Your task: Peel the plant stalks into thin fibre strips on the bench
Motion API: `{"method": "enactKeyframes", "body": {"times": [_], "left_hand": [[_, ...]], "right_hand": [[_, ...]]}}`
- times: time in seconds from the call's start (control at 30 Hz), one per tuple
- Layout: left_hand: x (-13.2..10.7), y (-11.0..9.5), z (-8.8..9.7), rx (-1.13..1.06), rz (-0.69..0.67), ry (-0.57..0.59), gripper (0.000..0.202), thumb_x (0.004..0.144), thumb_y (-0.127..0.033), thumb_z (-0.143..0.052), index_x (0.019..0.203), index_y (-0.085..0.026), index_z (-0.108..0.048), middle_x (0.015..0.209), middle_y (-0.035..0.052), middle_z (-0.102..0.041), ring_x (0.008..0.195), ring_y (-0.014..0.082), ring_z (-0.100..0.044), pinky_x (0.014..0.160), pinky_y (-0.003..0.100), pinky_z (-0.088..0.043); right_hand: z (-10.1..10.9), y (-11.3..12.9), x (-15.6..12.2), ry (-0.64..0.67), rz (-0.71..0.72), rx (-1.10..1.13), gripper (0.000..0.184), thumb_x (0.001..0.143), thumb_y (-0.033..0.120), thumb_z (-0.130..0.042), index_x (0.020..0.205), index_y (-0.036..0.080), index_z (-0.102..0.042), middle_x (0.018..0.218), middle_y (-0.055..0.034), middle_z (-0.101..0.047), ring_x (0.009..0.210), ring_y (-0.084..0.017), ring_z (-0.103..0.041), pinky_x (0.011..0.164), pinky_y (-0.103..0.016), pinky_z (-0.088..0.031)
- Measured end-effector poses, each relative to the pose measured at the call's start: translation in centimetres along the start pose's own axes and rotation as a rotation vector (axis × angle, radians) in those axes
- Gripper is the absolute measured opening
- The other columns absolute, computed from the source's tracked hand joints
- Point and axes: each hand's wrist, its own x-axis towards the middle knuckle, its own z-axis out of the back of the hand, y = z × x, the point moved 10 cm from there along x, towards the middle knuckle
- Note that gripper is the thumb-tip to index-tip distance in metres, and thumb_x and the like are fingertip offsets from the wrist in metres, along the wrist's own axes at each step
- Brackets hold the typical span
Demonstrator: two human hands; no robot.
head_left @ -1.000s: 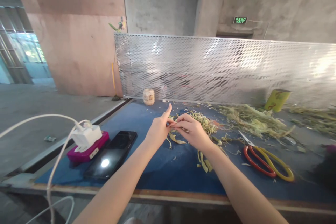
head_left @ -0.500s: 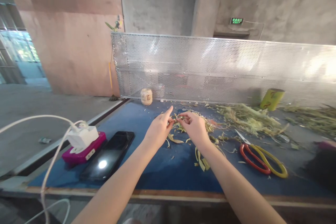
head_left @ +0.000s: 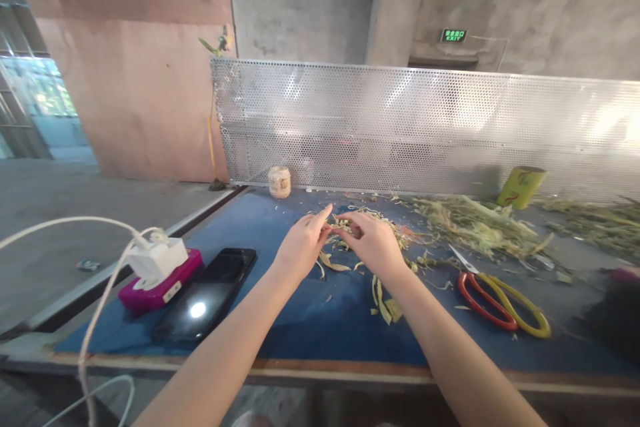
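Observation:
Both my hands meet over a small heap of dried plant scraps (head_left: 373,219) on the blue table top (head_left: 280,307). My left hand (head_left: 301,247) has its index finger stretched out while thumb and other fingers pinch a thin dried stem. My right hand (head_left: 371,241) is curled, its fingertips pinching the same stem where the two hands touch. Loose yellow-green leaf strips (head_left: 384,301) lie just below my right wrist.
Red-and-yellow scissors (head_left: 500,300) lie to the right. A black phone (head_left: 207,293) and a magenta box (head_left: 160,283) with a white charger (head_left: 157,257) sit at the left. A small jar (head_left: 279,181), a perforated metal screen (head_left: 425,127), a green cup (head_left: 520,187) and a larger plant pile (head_left: 475,223) stand behind.
The hands have stayed joined on the stem, shifting slightly up and away from me over the heap. The camera has tilted a little.

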Motion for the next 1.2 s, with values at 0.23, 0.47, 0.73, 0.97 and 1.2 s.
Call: {"method": "enactKeyframes", "body": {"times": [0.23,0.47,0.73,0.97,1.2], "left_hand": [[0.1,1.6,0.2,-0.114,0.204,0.046,0.046,0.075,-0.014,-0.051,0.12,-0.015,-0.045,0.083,0.0046,-0.068,0.065,0.0137,-0.058,0.068,0.03,-0.049],[-0.3,3.7,0.1,-0.472,0.479,0.107,0.041,0.07,-0.021,-0.057,0.111,-0.014,-0.053,0.078,0.0029,-0.069,0.037,0.0065,-0.048,0.05,0.025,-0.046],[-0.6,4.4,-0.8,-0.695,0.555,0.107,0.045,0.065,-0.025,-0.062,0.106,-0.009,-0.054,0.075,0.0074,-0.068,0.037,0.0061,-0.045,0.042,0.023,-0.042],[-0.4,4.0,-0.2,-0.576,0.511,0.08,0.037,0.065,-0.022,-0.059,0.101,-0.012,-0.058,0.07,0.0049,-0.069,0.036,0.0075,-0.047,0.041,0.023,-0.043],[-0.5,4.1,0.1,-0.563,0.507,0.063,0.035,0.066,-0.018,-0.057,0.1,-0.012,-0.057,0.072,0.005,-0.069,0.034,0.0071,-0.046,0.041,0.023,-0.044]], "right_hand": [[-0.2,1.9,-0.6,0.024,0.202,-0.165,0.021,0.079,0.032,-0.053,0.097,0.028,-0.063,0.077,0.0002,-0.055,0.059,-0.008,-0.05,0.052,-0.019,-0.036],[0.3,3.4,-1.0,-0.033,0.386,-0.265,0.027,0.08,0.025,-0.049,0.104,0.032,-0.06,0.082,-0.0034,-0.045,0.071,-0.013,-0.044,0.059,-0.022,-0.035],[0.1,5.1,-1.8,-0.096,0.458,-0.228,0.019,0.078,0.02,-0.051,0.074,0.031,-0.066,0.082,-0.0035,-0.038,0.079,-0.017,-0.034,0.072,-0.029,-0.031],[-2.0,5.7,-2.5,-0.039,0.584,-0.47,0.017,0.081,0.023,-0.049,0.086,0.034,-0.062,0.1,-0.0052,-0.046,0.086,-0.019,-0.034,0.078,-0.034,-0.026],[-1.8,5.7,-2.5,-0.054,0.555,-0.355,0.013,0.079,0.021,-0.053,0.076,0.028,-0.063,0.098,-0.0046,-0.049,0.086,-0.019,-0.038,0.077,-0.033,-0.029]]}}
